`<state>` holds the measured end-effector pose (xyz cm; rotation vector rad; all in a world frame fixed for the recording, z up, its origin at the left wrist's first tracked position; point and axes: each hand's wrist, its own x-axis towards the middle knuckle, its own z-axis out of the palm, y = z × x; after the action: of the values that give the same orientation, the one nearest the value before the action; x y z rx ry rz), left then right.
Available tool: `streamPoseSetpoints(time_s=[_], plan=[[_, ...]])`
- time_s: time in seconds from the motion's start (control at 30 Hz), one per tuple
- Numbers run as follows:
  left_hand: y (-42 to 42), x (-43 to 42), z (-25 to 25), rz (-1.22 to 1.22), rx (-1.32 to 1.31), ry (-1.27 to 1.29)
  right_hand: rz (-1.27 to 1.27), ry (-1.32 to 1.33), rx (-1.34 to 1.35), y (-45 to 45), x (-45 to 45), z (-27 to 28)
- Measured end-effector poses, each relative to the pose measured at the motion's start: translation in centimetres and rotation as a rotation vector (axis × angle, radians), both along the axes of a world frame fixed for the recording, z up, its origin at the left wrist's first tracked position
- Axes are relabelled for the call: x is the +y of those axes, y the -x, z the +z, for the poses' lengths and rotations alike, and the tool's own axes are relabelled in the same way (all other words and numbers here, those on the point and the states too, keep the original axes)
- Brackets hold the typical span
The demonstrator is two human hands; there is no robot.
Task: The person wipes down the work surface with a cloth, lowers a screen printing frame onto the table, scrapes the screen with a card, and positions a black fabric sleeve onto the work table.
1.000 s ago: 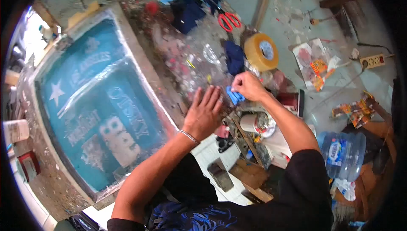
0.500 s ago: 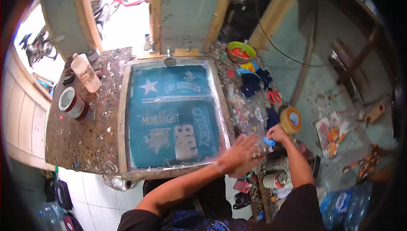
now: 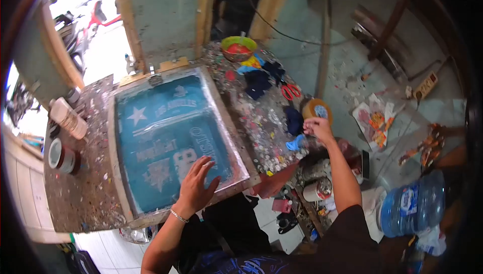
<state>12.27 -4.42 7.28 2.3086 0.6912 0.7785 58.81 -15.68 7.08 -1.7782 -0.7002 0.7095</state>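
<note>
Across the paint-specked tabletop, the two hands work well apart. The left hand is open, fingers spread, over the lower right part of the teal screen in its frame; whether it touches the mesh I cannot tell. The right hand is loosely curled, fingertips bunched near the small light-blue cloth, and it is unclear whether they pinch it or just sit beside it. The roll of tape lies right behind that hand, with a dark blue cloth next to it and red-handled scissors farther back.

The screen lies on the tabletop, its far edge by a metal clamp. A pale bottle and an open pot stand to its left, a green-rimmed bowl beyond its far right corner.

The action in hand seems to centre on the light-blue cloth. A sure hold on it calls for thumb and fingertips closed on the fabric, with the left hand kept light over the mesh
</note>
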Motion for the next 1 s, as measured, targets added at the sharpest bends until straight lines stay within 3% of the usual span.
streamPoseSetpoints(time_s=[0.13, 0.23, 0.4, 0.53, 0.57, 0.7, 0.87, 1.0], plan=[[-1.9, 0.8, -0.1, -0.042, 0.009, 0.019, -0.113, 0.072, -0.080, 0.0, -1.5, 0.8], [-3.3, 1.7, -0.1, -0.075, 0.044, 0.046, -0.092, 0.059, -0.367, -0.1, -2.4, 0.7], [-7.3, 4.2, 0.2, -0.106, 0.080, 0.007, 0.042, 0.065, -0.359, 2.7, -0.5, 2.0], [-13.1, 8.5, -0.1, -0.197, 0.072, -0.102, 0.118, 0.005, -0.327, 3.6, 5.6, 0.6], [-14.7, 9.8, -0.3, -0.218, 0.087, -0.139, 0.200, 0.039, -0.474, 3.3, 7.5, 0.4], [-20.6, 15.6, -4.5, -0.213, 0.160, -0.222, 0.265, 0.042, -0.598, 2.9, 16.1, -2.0], [-23.8, 18.9, -6.1, -0.335, 0.485, -0.308, 0.196, 0.262, -0.846, 4.1, 23.7, -3.9], [-25.3, 19.5, -6.5, -0.328, 0.446, -0.293, 0.128, 0.415, -0.982, 4.1, 25.7, -5.0]])
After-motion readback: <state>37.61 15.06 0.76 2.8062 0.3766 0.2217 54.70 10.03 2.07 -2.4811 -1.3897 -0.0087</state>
